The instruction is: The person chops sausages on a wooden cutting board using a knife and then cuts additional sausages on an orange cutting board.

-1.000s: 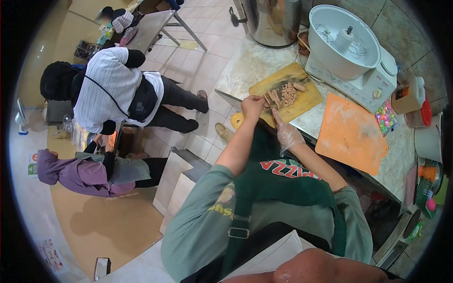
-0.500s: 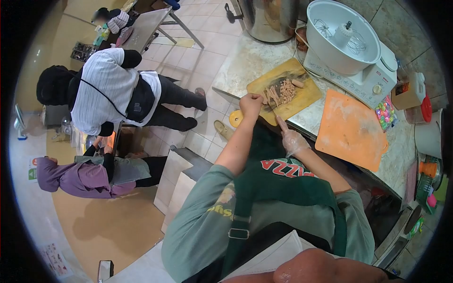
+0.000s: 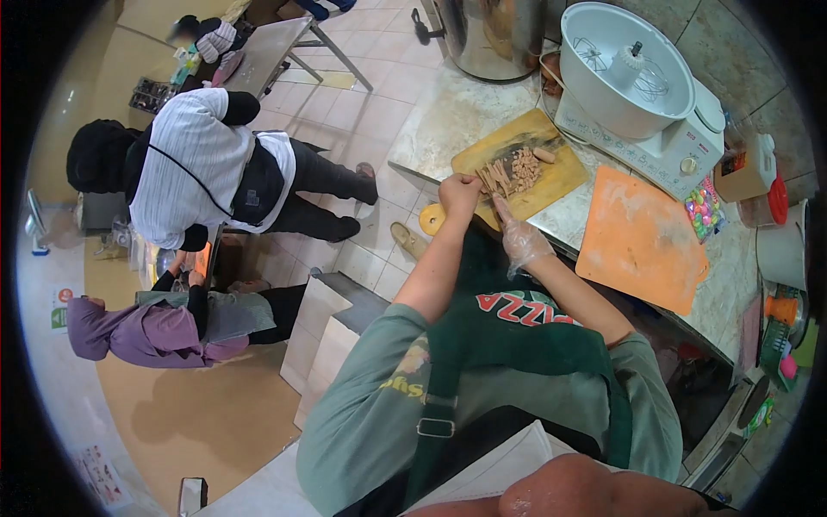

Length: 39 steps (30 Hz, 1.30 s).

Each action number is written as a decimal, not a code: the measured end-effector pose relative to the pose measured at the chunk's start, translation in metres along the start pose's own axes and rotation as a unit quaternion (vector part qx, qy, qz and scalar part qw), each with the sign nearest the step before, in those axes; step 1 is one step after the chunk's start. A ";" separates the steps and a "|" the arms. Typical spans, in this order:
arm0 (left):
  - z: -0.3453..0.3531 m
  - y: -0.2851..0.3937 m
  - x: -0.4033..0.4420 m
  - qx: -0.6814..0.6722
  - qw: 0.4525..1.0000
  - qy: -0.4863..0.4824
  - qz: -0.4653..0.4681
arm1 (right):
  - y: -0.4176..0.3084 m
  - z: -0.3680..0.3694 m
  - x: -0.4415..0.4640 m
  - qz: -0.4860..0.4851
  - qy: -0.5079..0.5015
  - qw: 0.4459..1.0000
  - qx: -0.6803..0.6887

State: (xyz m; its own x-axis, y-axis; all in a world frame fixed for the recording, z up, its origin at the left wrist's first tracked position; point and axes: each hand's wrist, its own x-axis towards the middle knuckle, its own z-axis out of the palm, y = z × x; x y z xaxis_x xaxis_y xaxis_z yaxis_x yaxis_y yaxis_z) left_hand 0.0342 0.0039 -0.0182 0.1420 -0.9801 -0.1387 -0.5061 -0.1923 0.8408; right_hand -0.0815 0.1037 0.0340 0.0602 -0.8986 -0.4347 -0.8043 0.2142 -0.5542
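Observation:
My left hand (image 3: 459, 196) is at the near-left edge of a yellow cutting board (image 3: 564, 183), fingers pinched on the ends of sausage strips (image 3: 494, 177). My right hand (image 3: 524, 246), in a clear plastic glove, is closed around a knife (image 3: 492, 189), index finger stretched along it. The thin blade lies at the strips close to my left fingertips and is hard to make out; the handle is hidden by my hand. Small diced sausage pieces (image 3: 525, 165) are heaped beyond the strips. A larger sausage piece (image 3: 544, 155) rests at their far side.
An orange cutting board (image 3: 637, 246) lies to the right, beside a bag of colourful sweets (image 3: 705, 209). Behind stands a white mixer (image 3: 642, 121) with its bowl, near a large metal pot (image 3: 491, 39). Two people (image 3: 194, 164) work at the left; another is farther back.
My right hand has moved up and left, bringing the knife farther over the board to the strips. My left hand has shifted only slightly.

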 end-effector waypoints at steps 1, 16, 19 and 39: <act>0.000 -0.001 0.001 0.000 1.000 0.000 -0.002 | 0.001 0.004 0.005 0.000 -0.002 1.000 0.000; -0.001 -0.004 -0.001 0.015 0.999 0.001 0.032 | 0.018 0.000 -0.044 0.015 -0.044 0.999 -0.012; -0.003 -0.004 0.000 0.019 0.999 0.007 0.049 | 0.017 0.000 -0.042 0.004 -0.025 1.000 0.009; 0.000 -0.005 -0.006 -0.009 0.999 0.016 0.029 | -0.002 -0.004 -0.009 -0.011 -0.014 1.000 0.003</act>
State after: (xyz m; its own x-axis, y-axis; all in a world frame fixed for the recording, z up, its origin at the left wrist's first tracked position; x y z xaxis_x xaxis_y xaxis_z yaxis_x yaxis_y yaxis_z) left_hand 0.0361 0.0105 -0.0219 0.1398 -0.9875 -0.0724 -0.4997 -0.1335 0.8559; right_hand -0.0829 0.1101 0.0414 0.0939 -0.8921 -0.4419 -0.7988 0.1974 -0.5682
